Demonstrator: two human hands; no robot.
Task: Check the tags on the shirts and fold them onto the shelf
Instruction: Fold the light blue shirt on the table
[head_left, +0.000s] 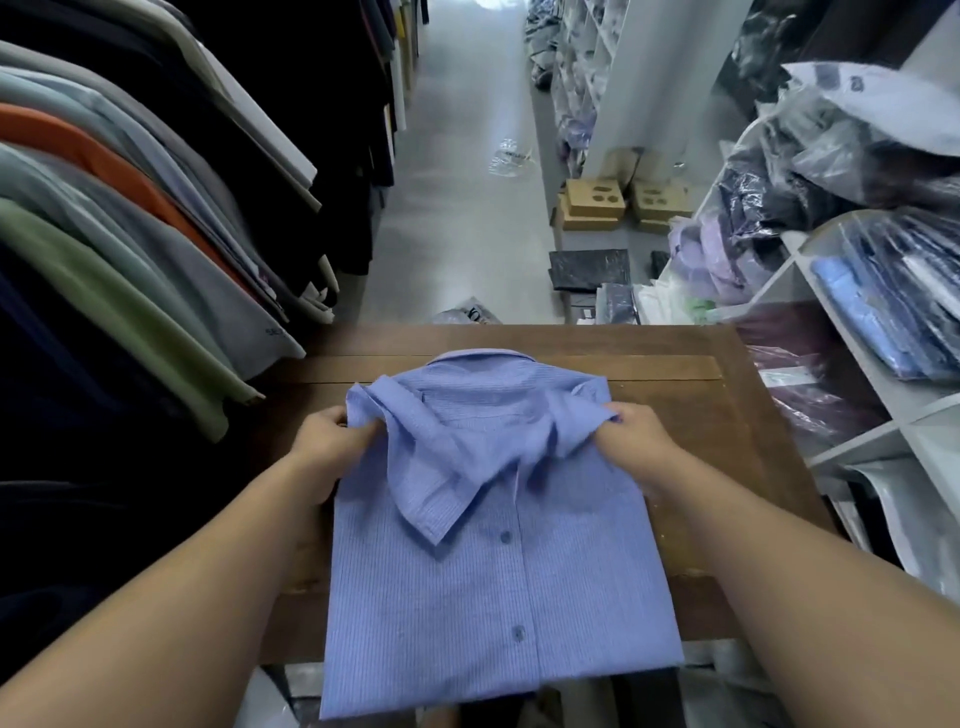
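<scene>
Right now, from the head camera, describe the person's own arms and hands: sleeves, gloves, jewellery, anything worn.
Both arms are bare: the left forearm and right forearm show no sleeve up to the frame's lower edge. The left hand and right hand wear no gloves. No watch, bracelet or band shows at either wrist. No ring shows, though some fingers are hidden.

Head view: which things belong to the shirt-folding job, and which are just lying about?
Job: blue striped shirt, gripped at both sides by the left hand and right hand; wooden table under it; white shelf.

Lying about: hanging garments on the left; cardboard boxes; loose plastic bag on the floor; bagged clothes heaped on the right.
</scene>
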